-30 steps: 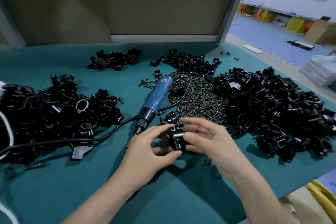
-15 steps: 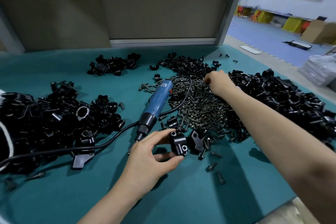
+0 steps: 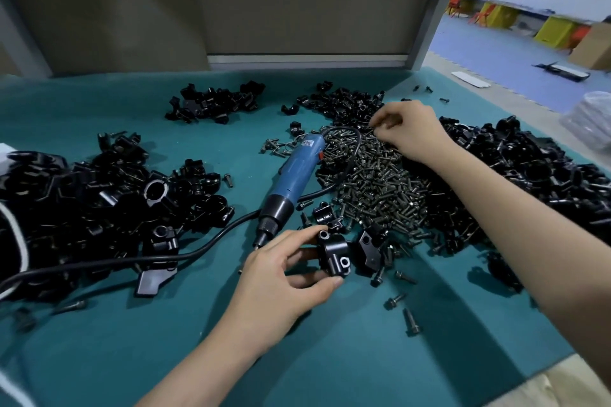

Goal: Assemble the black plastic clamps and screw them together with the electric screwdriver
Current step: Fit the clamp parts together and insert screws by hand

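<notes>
My left hand (image 3: 281, 277) grips an assembled black clamp (image 3: 334, 254) just above the teal table, its two screw holes facing up. My right hand (image 3: 408, 130) reaches over the far end of the screw pile (image 3: 373, 182), with thumb and fingertips pinched at the screws; whether a screw sits between them I cannot tell. The blue electric screwdriver (image 3: 291, 182) lies on the table between the piles, tip pointing toward my left hand. Another clamp part (image 3: 368, 249) lies just right of the held clamp.
Heaps of black clamp parts lie at the left (image 3: 82, 205), at the right (image 3: 529, 182) and at the back (image 3: 215, 102). The screwdriver's black cable (image 3: 132, 261) runs left across the table (image 3: 330, 357). Loose screws (image 3: 410, 320) lie near the front. A grey panel stands behind.
My right hand let go of the clamp, reached out to the far end of the screw pile and now pinches there. My left hand has kept hold of the clamp.
</notes>
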The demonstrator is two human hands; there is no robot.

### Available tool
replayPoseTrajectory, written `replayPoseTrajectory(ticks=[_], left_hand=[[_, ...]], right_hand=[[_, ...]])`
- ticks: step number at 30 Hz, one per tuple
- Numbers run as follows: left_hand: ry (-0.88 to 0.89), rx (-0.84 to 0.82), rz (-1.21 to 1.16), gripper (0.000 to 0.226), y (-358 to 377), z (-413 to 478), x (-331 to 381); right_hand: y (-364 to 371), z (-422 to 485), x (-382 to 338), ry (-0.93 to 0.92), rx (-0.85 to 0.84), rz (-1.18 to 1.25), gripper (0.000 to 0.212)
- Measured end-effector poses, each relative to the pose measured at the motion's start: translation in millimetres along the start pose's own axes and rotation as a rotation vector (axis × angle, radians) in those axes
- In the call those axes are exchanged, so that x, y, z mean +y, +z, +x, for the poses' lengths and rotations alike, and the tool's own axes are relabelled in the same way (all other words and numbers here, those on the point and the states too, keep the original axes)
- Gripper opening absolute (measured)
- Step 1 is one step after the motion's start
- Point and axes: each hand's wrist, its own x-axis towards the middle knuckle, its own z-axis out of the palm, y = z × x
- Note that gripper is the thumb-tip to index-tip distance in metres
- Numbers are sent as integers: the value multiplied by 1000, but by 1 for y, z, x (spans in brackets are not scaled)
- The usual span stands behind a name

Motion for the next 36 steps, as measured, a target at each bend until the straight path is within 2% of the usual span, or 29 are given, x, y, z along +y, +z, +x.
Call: replayPoseTrajectory(ticks=[3, 5, 9, 12, 16, 18, 21, 24, 26, 28, 30, 32, 36], left_hand=[[15, 5, -29, 55, 1, 0, -1], [36, 9, -47, 55, 2, 0, 0], [62, 2, -44, 54, 3, 0, 1], [65, -9, 4, 50, 2, -1, 1], [100, 20, 122, 46, 1, 0, 1], [97, 29, 96, 45, 1, 1, 1], [106, 29, 83, 48, 2, -1, 1], [99, 73, 70, 60, 5, -1, 2], [102, 118, 115, 67, 4, -1, 4], [147, 153, 259, 67, 1, -1, 5], [172, 144, 327, 61, 0, -2, 8], [173, 111, 242, 57, 1, -3, 8], [146, 45, 79, 50, 4, -4, 7]], right_hand=[[-4, -60, -46, -60, -162, 365, 10], [6, -100, -63, -107, -245, 450, 12], [29, -137, -63, -62, -181, 505, 11], [31, -143, -65, -165, -115, 422, 11], [30, -147, -73, -418, -93, 116, 11], [29, -146, -73, -447, -115, 45, 12], [27, -146, -72, -378, -139, 131, 13], [28, -150, -65, -258, -56, 273, 14], [28, -154, -58, -99, -59, 529, 24], [31, -161, -53, 48, -77, 793, 31], [37, -168, -51, 140, -58, 927, 31], [43, -173, -51, 215, -46, 1054, 31], [42, -174, -51, 269, -68, 1252, 15]])
